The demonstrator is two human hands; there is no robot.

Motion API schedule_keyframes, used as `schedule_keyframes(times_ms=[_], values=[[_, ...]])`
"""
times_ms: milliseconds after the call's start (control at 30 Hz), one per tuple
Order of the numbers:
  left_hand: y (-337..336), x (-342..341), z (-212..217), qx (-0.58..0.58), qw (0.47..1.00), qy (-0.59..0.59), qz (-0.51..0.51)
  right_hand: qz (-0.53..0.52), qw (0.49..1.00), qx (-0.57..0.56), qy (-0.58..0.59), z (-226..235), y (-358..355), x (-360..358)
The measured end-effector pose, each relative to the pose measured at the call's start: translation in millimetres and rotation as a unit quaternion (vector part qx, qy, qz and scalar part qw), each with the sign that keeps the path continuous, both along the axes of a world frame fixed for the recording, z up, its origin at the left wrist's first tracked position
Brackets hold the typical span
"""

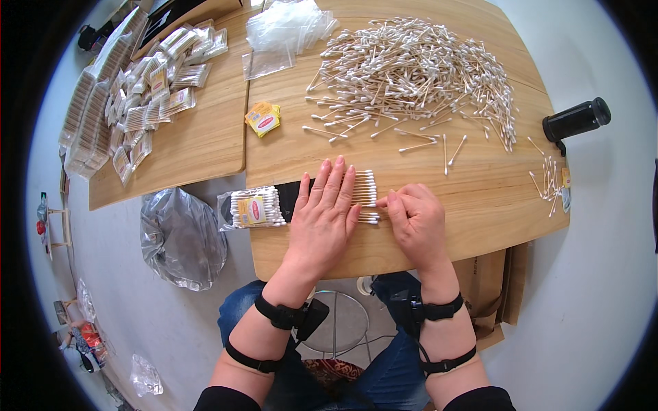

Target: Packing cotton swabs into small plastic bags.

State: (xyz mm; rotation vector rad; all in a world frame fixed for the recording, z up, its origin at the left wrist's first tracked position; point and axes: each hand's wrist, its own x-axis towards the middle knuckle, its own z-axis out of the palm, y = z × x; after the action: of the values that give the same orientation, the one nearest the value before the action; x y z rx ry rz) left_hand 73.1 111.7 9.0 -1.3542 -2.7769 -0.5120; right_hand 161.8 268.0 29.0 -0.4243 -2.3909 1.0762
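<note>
My left hand (325,214) lies flat, fingers stretched out, over a row of cotton swabs (364,186) and a black strip (293,197) on the table. White swab tips stick out past its right side. Curled beside those tips is my right hand (415,218), thumb and index finger closed at the row's end; whatever they pinch is hidden. To the left, a clear bag packed with cotton swabs (273,205) overhangs the table edge, a yellow card (251,210) inside it. Farther back spreads a big heap of loose cotton swabs (418,68).
Yellow cards (263,118) and clear zip bags (288,27) lie behind my left hand. Filled swab packs (147,103) cover the left table. A black bottle (576,121) stands at the right edge. Below are a grey plastic bag (184,240) and a cardboard box (483,288).
</note>
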Motion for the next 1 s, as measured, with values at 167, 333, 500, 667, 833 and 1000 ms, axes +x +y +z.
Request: schedule_keyframes(times_ms=[167, 333, 500, 667, 833, 1000], values=[[0.9, 0.0, -1.6, 0.007, 1.0, -0.001, -0.002, -0.004, 1.0, 0.012, -0.012, -0.7, 0.4, -1.2], [0.7, -0.4, 0.0, 0.003, 1.0, -0.002, -0.002, 0.011, 1.0, 0.02, -0.02, -0.4, 1.8, -0.8], [0.6, 0.0, 0.5, -0.002, 1.0, -0.003, -0.001, -0.015, 1.0, 0.005, -0.005, -1.2, -1.1, -3.7], [0.9, 0.5, 0.0, -0.003, 1.0, 0.003, -0.001, -0.018, 0.999, 0.022, -0.018, -0.6, -1.7, -3.9], [1.0, 0.4, -0.8, -0.001, 1.0, -0.001, 0.0, -0.019, 1.0, 0.013, -0.008, -1.0, -1.2, -5.4], [1.0, 0.0, 0.4, -0.001, 1.0, 0.001, 0.001, -0.027, 0.999, 0.026, -0.015, -0.5, -3.0, -7.6]])
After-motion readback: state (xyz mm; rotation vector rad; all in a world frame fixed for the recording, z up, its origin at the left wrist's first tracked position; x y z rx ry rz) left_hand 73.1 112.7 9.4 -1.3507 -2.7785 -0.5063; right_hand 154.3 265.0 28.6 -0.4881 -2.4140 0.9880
